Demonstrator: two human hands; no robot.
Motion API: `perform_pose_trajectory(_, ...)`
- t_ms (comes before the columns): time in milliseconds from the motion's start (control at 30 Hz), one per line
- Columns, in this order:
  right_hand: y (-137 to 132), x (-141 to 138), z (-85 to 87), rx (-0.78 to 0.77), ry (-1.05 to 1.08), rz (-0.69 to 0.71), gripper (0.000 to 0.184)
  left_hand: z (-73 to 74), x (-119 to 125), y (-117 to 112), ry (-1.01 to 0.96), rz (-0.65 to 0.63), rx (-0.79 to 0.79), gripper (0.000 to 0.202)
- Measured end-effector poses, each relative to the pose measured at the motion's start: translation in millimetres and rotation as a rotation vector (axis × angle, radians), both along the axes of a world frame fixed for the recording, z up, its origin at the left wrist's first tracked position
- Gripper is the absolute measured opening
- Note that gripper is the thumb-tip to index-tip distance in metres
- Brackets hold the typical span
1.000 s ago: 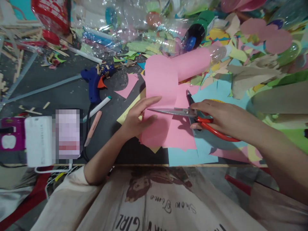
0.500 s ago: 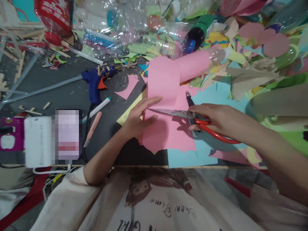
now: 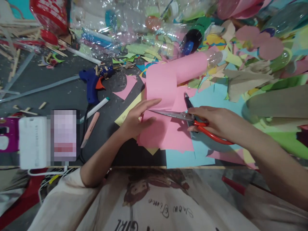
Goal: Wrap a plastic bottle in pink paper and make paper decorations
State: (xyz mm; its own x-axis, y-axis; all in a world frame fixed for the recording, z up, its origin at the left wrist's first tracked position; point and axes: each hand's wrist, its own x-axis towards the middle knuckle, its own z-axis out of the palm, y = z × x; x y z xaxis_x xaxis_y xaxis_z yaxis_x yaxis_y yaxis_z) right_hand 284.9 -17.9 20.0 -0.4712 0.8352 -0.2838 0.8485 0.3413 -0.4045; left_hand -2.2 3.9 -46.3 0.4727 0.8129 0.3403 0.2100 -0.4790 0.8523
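My left hand [image 3: 134, 120] grips the left edge of a curling sheet of pink paper [image 3: 161, 85], with the forefinger and thumb lying over it. In my right hand [image 3: 216, 119] is a pair of scissors [image 3: 169, 114] with red handles. The long metal blades look closed together and lie across the pink paper, their tips near my left fingers. A dark pen-like tool [image 3: 188, 100] lies under my right fingers, partly hidden. More pink paper spreads beneath the blades, over a light blue sheet [image 3: 190, 160] and a yellow piece [image 3: 130, 107].
To the left lie a blue glue gun [image 3: 92, 85], a marker [image 3: 98, 108], a peach-coloured pen [image 3: 90, 129], a white power bank [image 3: 33, 141] and a phone [image 3: 64, 134]. A pink-wrapped bottle [image 3: 192, 67], clear plastic bottles [image 3: 132, 22] and paper scraps crowd the far side.
The whole view has shifted slightly to the left. Both hands, the scissors and the pink paper keep nearly the same positions relative to each other.
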Motion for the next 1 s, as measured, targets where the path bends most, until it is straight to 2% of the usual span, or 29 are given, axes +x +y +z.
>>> perform_pose_trajectory(100,-7,9,0.5,0.005,-0.058,0.008,0.061,-0.6,-2,0,0.056,0.031,-0.014,0.047)
perform_pose_trajectory(167,-13,19,1.1,0.012,-0.046,-0.058,0.061,-2.0,-3,1,0.088,0.071,-0.027,0.053)
perform_pose_trajectory(233,-20,31,1.2,0.029,-0.03,-0.193,0.062,-3.6,-4,2,0.098,0.114,-0.021,0.063)
perform_pose_trajectory(333,-31,49,-2.2,0.107,-0.045,-0.489,0.061,-4.4,-5,2,0.087,0.157,-0.007,0.072)
perform_pose_trajectory(433,-40,64,-11.1,0.128,-0.12,-0.748,0.056,-1.6,-6,2,0.062,0.153,-0.009,0.053)
perform_pose_trajectory(533,-46,76,-21.2,0.115,-0.159,-0.871,0.051,2.6,-7,1,0.047,0.142,-0.013,0.03)
perform_pose_trajectory(633,-50,79,-25.3,0.164,-0.165,-0.797,0.056,5.3,-6,0,0.04,0.168,-0.037,0.02)
perform_pose_trajectory(700,-51,75,-23.9,0.249,-0.226,-0.664,0.057,6.3,-4,0,0.055,0.194,-0.073,0.018)
perform_pose_trajectory(800,-50,61,-19.9,0.403,-0.273,-0.476,0.047,6.6,-2,-1,0.073,0.258,-0.112,0.016)
perform_pose_trajectory(867,-47,48,-18.6,0.436,-0.177,-0.4,0.04,5.2,-1,0,0.069,0.31,-0.12,0.016)
perform_pose_trajectory(1000,-39,12,-20.0,0.369,0.045,-0.327,0.028,-2.0,-4,4,0.016,0.368,-0.1,0.02)
